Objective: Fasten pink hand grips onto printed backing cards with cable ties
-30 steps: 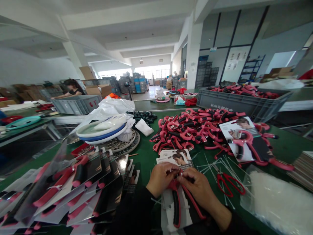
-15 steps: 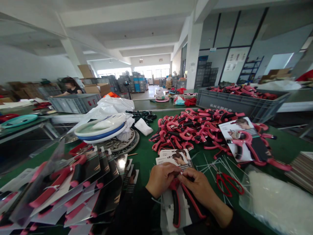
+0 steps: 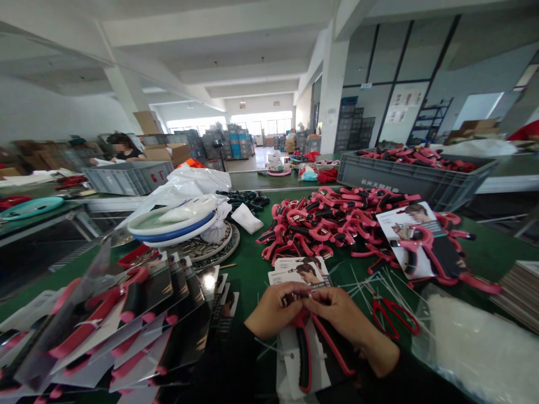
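A pink hand grip strengthener (image 3: 304, 359) with black handle pads lies on a printed backing card (image 3: 316, 367) close to me, its handles pointing my way. Over its top end, my left hand (image 3: 275, 307) and my right hand (image 3: 337, 311) meet with thumbs and forefingers pinched together. A bit of white zip tie (image 3: 310, 296) shows between the fingertips; the rest of it is hidden by my fingers. Just beyond my hands, more printed cards (image 3: 301, 272) lie stacked. Loose white zip ties (image 3: 357, 286) and red-handled scissors (image 3: 393, 315) rest to the right.
A heap of pink grip strengtheners (image 3: 311, 221) lies beyond my hands, with a carded one (image 3: 415, 241) on its right. Carded strengtheners (image 3: 138, 320) are piled at left. Stacked plates (image 3: 168, 235), a clear bag (image 3: 475, 336) and a grey crate (image 3: 404, 182) stand around. A person (image 3: 122, 148) works far left.
My hands stay at the top of the grip strengthener, the left shifting slightly left and its fingers curling in. The far person's arm has moved, with something white now beside it.
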A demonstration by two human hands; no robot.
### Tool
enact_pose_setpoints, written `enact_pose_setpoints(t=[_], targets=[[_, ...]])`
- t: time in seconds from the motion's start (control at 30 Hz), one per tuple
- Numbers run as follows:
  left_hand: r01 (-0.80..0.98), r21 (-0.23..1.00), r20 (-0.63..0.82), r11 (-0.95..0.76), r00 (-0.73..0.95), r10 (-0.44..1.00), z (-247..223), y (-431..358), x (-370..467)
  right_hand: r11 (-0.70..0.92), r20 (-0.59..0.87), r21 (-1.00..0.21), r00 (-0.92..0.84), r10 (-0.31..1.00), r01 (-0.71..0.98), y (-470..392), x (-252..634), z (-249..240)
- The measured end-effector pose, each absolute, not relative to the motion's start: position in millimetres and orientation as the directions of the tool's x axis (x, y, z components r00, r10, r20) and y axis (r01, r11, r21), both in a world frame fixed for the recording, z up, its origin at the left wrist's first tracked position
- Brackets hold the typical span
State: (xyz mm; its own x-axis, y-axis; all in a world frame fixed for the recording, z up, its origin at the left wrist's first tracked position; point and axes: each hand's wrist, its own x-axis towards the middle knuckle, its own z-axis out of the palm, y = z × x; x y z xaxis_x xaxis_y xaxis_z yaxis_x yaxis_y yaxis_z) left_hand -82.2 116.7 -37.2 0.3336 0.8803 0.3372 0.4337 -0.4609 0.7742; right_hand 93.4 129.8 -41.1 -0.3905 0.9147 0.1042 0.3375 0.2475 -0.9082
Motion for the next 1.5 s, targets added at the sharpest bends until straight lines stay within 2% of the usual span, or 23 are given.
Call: enact_pose_setpoints(t=[0.2,0.47,0.7,0.83,1.03,1.23,1.37,1.5], targets=[[0.384,0.787,0.334,-0.482,0.392,0.857,-31.3,115.6,-83.2,0.370,0.307,-0.847,-0.219,0.926,0.381,118.8,94.1,-52.0],[0.420,0.738,0.370,-0.528,0.403,0.837,-31.9,114.4,-83.2,0.639,0.573,-0.637,-0.288,0.767,0.432,111.5,97.9,-53.7],[0.513,0.692,0.350,-0.507,0.375,0.858,-32.9,108.9,-76.8,0.765,0.604,-0.409,-0.480,0.636,0.498,117.5,101.9,-41.5],[0.566,0.679,0.342,-0.468,0.320,0.884,-32.2,109.4,-73.2,0.802,0.597,-0.331,-0.548,0.586,0.497,115.8,104.9,-40.2],[0.525,0.688,0.379,-0.501,0.328,0.865,-31.0,111.3,-76.8,0.775,0.587,-0.322,-0.528,0.614,0.544,111.3,112.7,-51.0],[0.459,0.689,0.433,-0.561,0.361,0.826,-36.1,107.2,-73.0,0.779,0.591,-0.351,-0.522,0.615,0.520,110.1,109.3,-44.8],[0.503,0.680,0.429,-0.534,0.319,0.845,-34.4,100.5,-72.0,0.745,0.593,-0.404,-0.468,0.655,0.531,108.3,103.8,-41.1],[0.593,0.655,0.379,-0.468,0.278,0.883,-31.5,93.5,-70.0,0.770,0.580,-0.402,-0.513,0.633,0.496,106.8,101.3,-38.6]])
